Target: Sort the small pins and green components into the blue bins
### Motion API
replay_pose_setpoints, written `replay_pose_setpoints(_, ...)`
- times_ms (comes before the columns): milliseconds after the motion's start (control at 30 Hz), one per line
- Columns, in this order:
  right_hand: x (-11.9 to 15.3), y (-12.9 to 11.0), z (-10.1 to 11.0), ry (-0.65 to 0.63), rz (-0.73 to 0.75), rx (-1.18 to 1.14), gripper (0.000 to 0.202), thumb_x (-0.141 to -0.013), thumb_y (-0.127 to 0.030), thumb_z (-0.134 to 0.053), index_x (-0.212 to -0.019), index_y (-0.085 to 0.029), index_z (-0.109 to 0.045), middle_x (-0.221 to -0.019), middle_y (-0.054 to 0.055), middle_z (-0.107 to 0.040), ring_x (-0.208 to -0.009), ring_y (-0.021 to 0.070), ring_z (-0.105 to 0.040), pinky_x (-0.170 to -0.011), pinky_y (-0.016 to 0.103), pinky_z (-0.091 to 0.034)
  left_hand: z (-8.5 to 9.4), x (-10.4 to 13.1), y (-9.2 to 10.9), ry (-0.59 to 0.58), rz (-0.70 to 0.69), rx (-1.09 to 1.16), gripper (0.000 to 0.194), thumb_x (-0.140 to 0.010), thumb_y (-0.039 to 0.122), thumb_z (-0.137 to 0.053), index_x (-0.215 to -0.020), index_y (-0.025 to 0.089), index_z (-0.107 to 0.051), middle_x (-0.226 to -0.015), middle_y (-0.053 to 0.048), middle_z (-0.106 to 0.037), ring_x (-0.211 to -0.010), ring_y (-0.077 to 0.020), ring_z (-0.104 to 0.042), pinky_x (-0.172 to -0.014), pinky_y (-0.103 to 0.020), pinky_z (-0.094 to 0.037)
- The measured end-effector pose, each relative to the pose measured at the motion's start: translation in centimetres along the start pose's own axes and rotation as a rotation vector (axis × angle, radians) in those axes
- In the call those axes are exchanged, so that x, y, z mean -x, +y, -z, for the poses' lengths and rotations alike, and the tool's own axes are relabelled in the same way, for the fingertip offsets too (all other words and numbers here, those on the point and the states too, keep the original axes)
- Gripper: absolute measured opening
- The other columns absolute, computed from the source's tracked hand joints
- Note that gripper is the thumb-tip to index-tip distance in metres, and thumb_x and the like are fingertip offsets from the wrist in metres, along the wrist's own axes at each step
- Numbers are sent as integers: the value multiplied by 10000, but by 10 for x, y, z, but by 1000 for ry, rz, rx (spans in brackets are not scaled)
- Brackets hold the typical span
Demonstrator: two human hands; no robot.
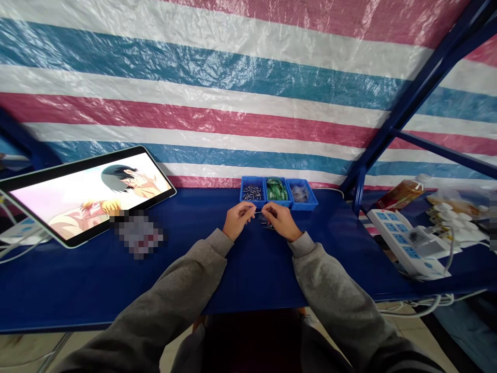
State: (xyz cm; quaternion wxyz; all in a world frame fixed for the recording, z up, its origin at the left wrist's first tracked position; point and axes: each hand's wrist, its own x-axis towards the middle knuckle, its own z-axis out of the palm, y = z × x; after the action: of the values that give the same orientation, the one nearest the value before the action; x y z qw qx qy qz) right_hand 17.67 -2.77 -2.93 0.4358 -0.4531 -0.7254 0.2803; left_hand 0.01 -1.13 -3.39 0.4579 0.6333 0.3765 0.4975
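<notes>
My left hand (237, 219) and my right hand (282, 220) are close together over the blue table, both with fingers pinched. A thin, light piece shows between their fingertips, too small to identify; which hand grips it is unclear. Just beyond them stand three blue bins side by side. The left bin (252, 180) holds small dark and silver metal pieces, the middle one has green packets (276, 189), and the right one contains clear or whitish pieces (300, 194). Several small metal pieces (267, 225) lie on the table by my right hand.
A tablet (93, 194) showing cartoon figures leans at the left, with a blurred item (140, 235) before it. At the right are a white power strip (407, 243), a bottle (404, 191) and cables. Blue metal posts and striped sheeting (233, 114) stand behind the blue table (256, 274).
</notes>
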Motion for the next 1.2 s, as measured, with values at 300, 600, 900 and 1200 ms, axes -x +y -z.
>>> replay_pose_setpoints(300, 0, 0, 0, 67, -10, 22, 289, -921, -431, -465, -739, -215, -521, -568, -31, -524, -489, 129, -534, -548, 258, -433, 0, 2, -7, 62, -77, -141, 302, -729, 443, -701, -781, 146, -693, -662, -34, -651, -593, -140, -576, -515, -229, -444)
replay_pose_setpoints(600, 1, -3, 0, 53, -7, -38, 266, -875, -464, -533, -805, -209, -567, -624, -14, -559, -521, 133, -528, -519, 253, -424, 0, 2, 1, 11, -79, -162, 379, -819, 484, -599, -612, 168, -629, -557, -8, -598, -514, -120, -538, -503, -230, -446)
replay_pose_setpoints(900, 2, -3, 0, 20, 0, -44, 271, -880, -468, -530, -800, -210, -554, -628, -16, -552, -524, 130, -530, -522, 251, -423, 0, 2, -1, -20, -39, -125, 475, -825, 536, -569, -536, 159, -588, -498, 0, -551, -467, -101, -501, -476, -220, -425)
replay_pose_setpoints(1200, 2, 0, -2, 26, -14, -33, 290, -924, -417, -461, -736, -206, -523, -559, -35, -513, -488, 122, -535, -533, 241, -414, 1, 1, -4, 65, -83, -100, 286, -732, 405, -723, -814, 133, -751, -597, -15, -626, -456, -82, -472, -427, -210, -397)
